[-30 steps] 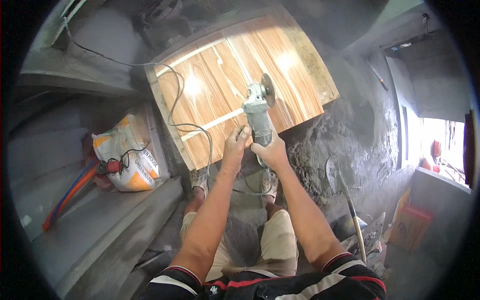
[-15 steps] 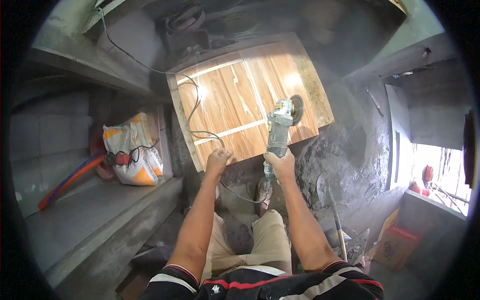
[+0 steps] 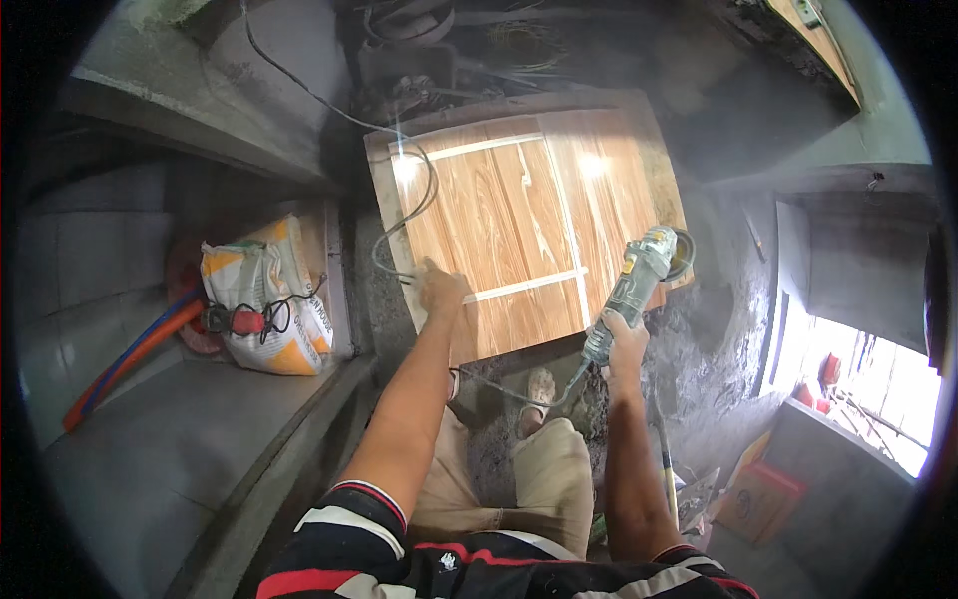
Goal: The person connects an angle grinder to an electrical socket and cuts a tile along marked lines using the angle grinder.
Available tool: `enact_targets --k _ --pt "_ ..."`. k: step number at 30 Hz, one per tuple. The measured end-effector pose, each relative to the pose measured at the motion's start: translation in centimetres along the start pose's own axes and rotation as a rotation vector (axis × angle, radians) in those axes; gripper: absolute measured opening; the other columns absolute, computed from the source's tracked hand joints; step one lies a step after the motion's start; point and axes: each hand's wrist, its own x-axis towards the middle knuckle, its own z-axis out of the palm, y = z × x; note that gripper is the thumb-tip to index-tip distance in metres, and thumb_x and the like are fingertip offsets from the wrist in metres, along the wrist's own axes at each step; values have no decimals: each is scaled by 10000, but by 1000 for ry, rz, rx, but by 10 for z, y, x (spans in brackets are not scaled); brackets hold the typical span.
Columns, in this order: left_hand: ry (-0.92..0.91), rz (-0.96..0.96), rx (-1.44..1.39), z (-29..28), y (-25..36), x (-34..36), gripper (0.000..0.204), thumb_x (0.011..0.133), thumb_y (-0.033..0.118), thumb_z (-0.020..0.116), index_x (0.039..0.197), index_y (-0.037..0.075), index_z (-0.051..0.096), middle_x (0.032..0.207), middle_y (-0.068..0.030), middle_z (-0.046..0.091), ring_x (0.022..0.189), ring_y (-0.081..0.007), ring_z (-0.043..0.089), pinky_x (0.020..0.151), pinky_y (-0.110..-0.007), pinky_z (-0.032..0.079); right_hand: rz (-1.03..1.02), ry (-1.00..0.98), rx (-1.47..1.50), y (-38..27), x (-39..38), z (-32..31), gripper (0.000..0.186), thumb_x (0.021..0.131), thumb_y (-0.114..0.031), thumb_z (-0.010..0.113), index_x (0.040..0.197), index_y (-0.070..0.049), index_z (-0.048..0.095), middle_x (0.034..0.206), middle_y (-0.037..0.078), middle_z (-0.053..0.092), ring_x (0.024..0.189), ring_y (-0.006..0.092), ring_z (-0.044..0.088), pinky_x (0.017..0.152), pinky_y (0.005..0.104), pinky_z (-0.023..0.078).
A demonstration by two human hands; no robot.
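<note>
My right hand (image 3: 627, 339) grips the body of a grey-green angle grinder (image 3: 639, 280), whose disc hangs over the right edge of wood-grain tiles (image 3: 499, 220). These tiles, crossed by pale strips, lie on a worn board (image 3: 659, 160). My left hand (image 3: 444, 292) is at the tiles' lower-left part with its fingers on the looped black cord (image 3: 424, 195), which runs down to the grinder's tail. My feet stand just below the board.
At left, white-orange sacks (image 3: 279, 299), a red plug connector (image 3: 246, 320) and orange hose (image 3: 130, 369) rest on a concrete ledge (image 3: 200, 449). A long-handled tool (image 3: 667, 469) stands at right, near a cardboard box (image 3: 753, 499) below a bright window opening (image 3: 868, 369).
My hands have separated: the right carries the grinder rightward, the left has left the grinder and moved up-left with the cord. The board appears lower and more rightward as the view shifts.
</note>
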Motion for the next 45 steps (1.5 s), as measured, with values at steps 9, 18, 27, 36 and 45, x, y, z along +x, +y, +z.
enact_targets --k 9,18,27,36,45 --pt "-196 -300 -527 -75 -41 61 460 901 263 772 1117 -137 701 1047 -274 732 802 -392 742 606 -450 606 -139 -62 12 -17 45 15 237 884 -68 726 1101 14 679 926 32 695 765 123 645 675 305 527" --pt "-232 -284 -365 -32 -61 46 519 852 278 815 1143 -135 700 1049 -297 735 897 -421 740 741 -494 589 -120 14 -113 -17 103 0 263 864 -98 747 1096 2 675 880 48 690 711 144 654 649 315 543" --pt "-413 -421 104 4 -104 -67 496 825 375 789 1167 16 779 1253 -234 735 1223 -383 689 1015 -479 553 -79 92 -87 -19 95 28 225 902 -147 692 1052 18 660 802 83 645 613 195 640 554 338 528" --pt "-651 -740 -759 18 -152 -82 696 814 359 753 1415 49 584 1411 -188 571 1180 -445 624 979 -562 514 -70 61 -50 -10 82 44 269 893 -146 714 1096 22 656 844 65 652 653 176 638 578 332 521" --pt "-390 -1063 -1705 108 -134 -95 663 1078 532 549 1573 122 388 1567 -173 461 1379 -471 467 1122 -743 346 -73 73 -94 -3 98 25 278 851 -121 746 1088 -7 656 882 27 648 715 141 610 655 315 508"
